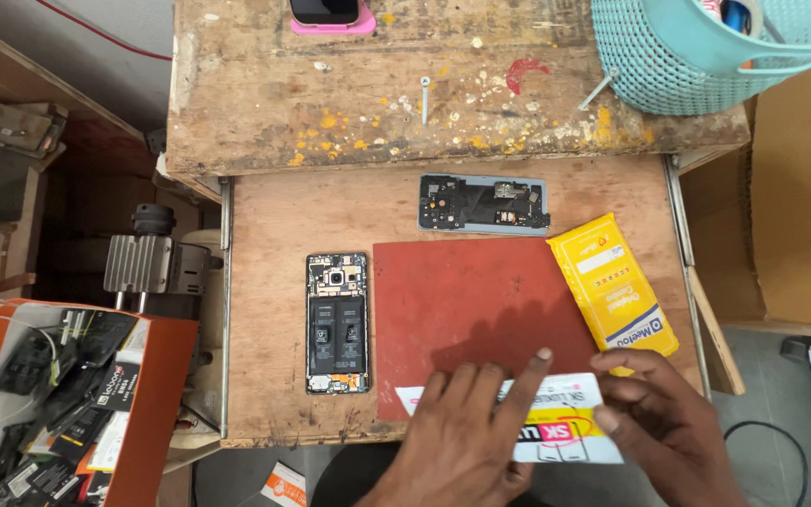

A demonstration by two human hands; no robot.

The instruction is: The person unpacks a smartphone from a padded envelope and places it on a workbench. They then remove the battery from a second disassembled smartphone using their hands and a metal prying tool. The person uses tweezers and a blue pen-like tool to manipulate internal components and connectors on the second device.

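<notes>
1. Plainly, the left hand point(466, 437) lies flat on a white packet point(556, 422) at the near edge of the red mat point(481, 310), fingers point(529, 376) spread and released, pressing rather than gripping; this seems to pin it to the bench point(274, 216).
2. The right hand point(664, 418) pinches the packet's right end, fingers closed on it, apparently to steady it.
3. Left of the mat lies an opened phone point(337, 322), its insides facing up for access; beyond the mat rests its grey back cover point(483, 204).
4. A yellow packet point(615, 286) lies at the mat's right edge; a teal basket point(706, 56) stands well beyond.
</notes>
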